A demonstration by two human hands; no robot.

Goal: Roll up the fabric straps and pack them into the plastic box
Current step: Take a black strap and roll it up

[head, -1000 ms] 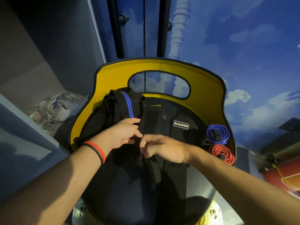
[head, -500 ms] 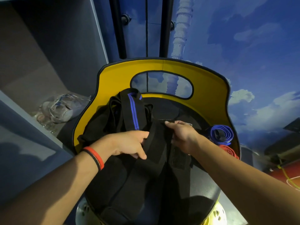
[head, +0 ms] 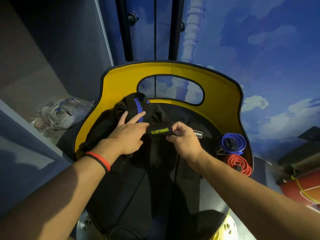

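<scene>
Head view, 1 frame.

1. Left hand (head: pixel 128 135): the person lays it flat, fingers straight and spread, on a heap of black fabric (head: pixel 103 129). It grips nothing. The forefinger tip touches the blue-striped strap (head: pixel 138 110), which runs up and away beyond the fingertips. A red-and-black wristband (head: pixel 99 161) sits on this wrist.
2. Right hand (head: pixel 183 141): curled, thumb and fingers pinching 1 end of the lettered black strap (head: pixel 160 132).
3. Lettered black strap: held level between the 2 hands, green letters "XUEYING" facing up, its other end just beside the left knuckles.
4. Blue rolled strap (head: pixel 232 143): to the right of the right hand, lying apart from it.
5. Red rolled strap (head: pixel 239 164): just nearer than the blue roll, right of the right wrist.
6. Yellow-backed seat (head: pixel 221 94): curves round beyond both hands and holds all the straps.
7. Clear plastic bag (head: pixel 64 113): on a ledge well left of the left hand.
</scene>
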